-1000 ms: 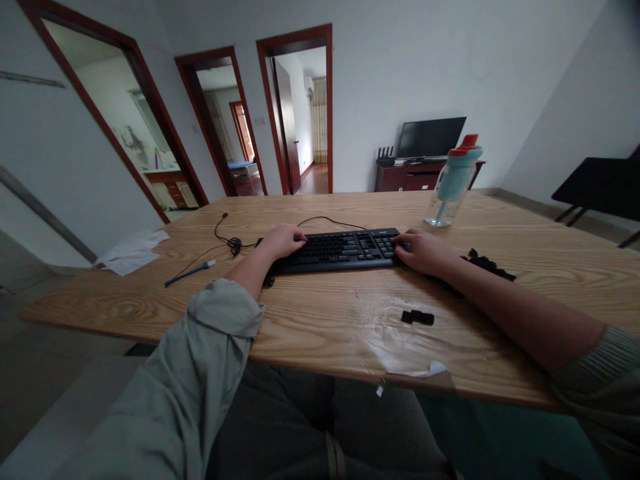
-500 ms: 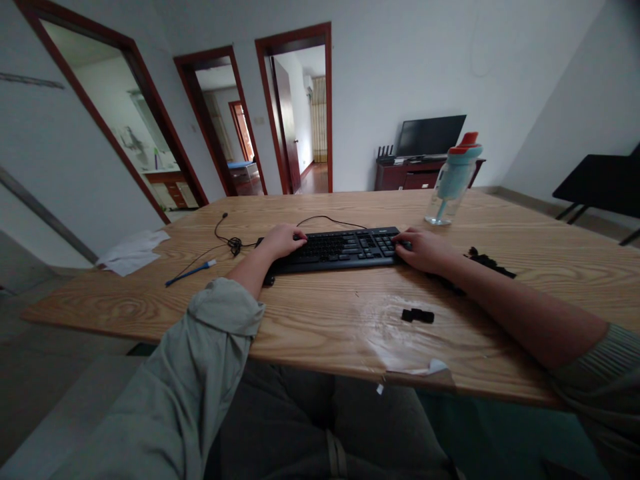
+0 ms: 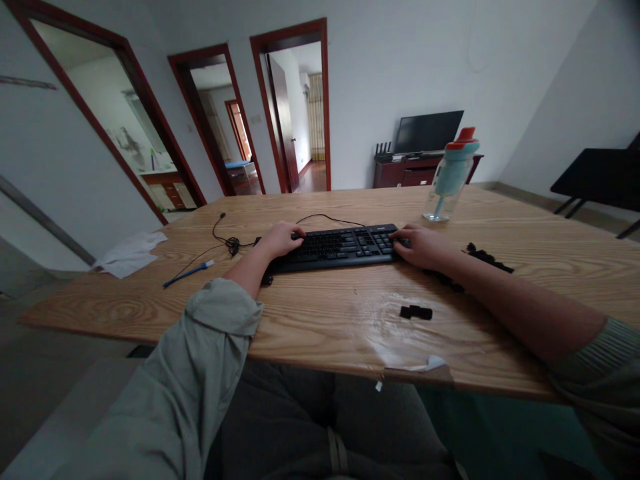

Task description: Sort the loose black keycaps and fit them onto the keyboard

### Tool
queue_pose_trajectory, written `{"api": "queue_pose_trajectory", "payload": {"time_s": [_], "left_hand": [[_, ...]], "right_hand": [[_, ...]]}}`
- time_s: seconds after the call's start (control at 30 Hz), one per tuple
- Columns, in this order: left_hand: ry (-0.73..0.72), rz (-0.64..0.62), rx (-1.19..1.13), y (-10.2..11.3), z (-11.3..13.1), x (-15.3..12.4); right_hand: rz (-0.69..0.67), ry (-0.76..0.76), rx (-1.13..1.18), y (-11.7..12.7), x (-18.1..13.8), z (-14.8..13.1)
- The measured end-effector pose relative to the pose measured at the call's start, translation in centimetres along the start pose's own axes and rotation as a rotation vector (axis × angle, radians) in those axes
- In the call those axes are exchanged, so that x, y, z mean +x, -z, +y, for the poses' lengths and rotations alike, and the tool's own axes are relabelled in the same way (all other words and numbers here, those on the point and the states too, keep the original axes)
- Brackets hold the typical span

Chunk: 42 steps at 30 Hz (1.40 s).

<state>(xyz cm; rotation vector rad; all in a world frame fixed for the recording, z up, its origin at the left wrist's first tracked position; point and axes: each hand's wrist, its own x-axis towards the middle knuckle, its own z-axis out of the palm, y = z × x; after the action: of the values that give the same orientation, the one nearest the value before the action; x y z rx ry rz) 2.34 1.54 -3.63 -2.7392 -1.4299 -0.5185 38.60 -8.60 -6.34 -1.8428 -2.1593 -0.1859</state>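
Observation:
A long black keyboard [image 3: 335, 248] lies on the wooden table in front of me. At its left end rests my left hand [image 3: 281, 240], closed, with curled fingers and the thumb over the keys. My right hand [image 3: 419, 245] is closed at the other end, its thumb and forefinger on the keys at the right side; its remaining fingers are partly hidden. Nearer to me, small black pieces [image 3: 416, 312] that look like keycaps lie together. More dark pieces [image 3: 487, 257] are heaped beyond my right forearm, and some lie partly under it.
A water bottle [image 3: 450, 177] with a red lid stands behind my right hand. To the left lie a blue thin tool [image 3: 187, 274], a coiled black cable [image 3: 232, 246] and white paper [image 3: 131, 254]. Clear film [image 3: 400, 347] sticks to the table's front edge.
The view has shifted slightly. Both hands keep their places on the keyboard, and nothing else has visibly moved.

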Motion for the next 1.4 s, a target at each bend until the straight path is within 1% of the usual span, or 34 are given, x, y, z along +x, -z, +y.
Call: {"api": "queue_pose_trajectory", "payload": {"time_s": [0.07,0.23,0.37,0.57,0.73,0.8,0.87,1.07,1.17,1.27,1.4], "left_hand": [[-0.012,0.000,0.020,0.0,-0.1,0.1],[-0.046,-0.044,0.063,-0.1,-0.4,0.4],[-0.068,-0.066,0.127,0.1,0.0,0.5],[0.030,-0.100,0.280,0.2,1.9,0.4],[0.053,-0.108,0.403,0.2,4.0,-0.2],[0.059,-0.114,0.403,0.3,4.7,-0.5],[0.076,-0.124,0.383,0.3,4.8,-0.6],[0.130,-0.139,0.227,-0.3,3.1,-0.8],[0.135,-0.133,0.227,-0.6,2.7,-1.2],[0.129,-0.114,0.261,-0.5,3.2,-1.5],[0.149,-0.119,0.266,-0.1,4.7,-1.5]], "right_hand": [[0.003,0.001,0.000,0.0,0.0,0.0],[0.008,-0.002,0.000,0.1,-0.1,-0.1],[0.011,-0.002,0.000,0.0,0.0,0.0],[0.007,0.008,-0.003,-0.1,0.0,0.1],[0.007,-0.010,-0.009,-0.1,-0.1,0.0],[0.004,-0.006,-0.005,-0.1,-0.2,-0.1],[-0.003,0.002,0.005,0.0,-0.2,-0.1],[-0.018,0.002,0.008,-0.1,-0.2,-0.1],[-0.016,0.006,0.010,-0.2,-0.1,0.0],[-0.015,0.012,0.015,-0.2,-0.1,0.0],[-0.023,0.002,0.013,-0.1,-0.1,-0.1]]}}
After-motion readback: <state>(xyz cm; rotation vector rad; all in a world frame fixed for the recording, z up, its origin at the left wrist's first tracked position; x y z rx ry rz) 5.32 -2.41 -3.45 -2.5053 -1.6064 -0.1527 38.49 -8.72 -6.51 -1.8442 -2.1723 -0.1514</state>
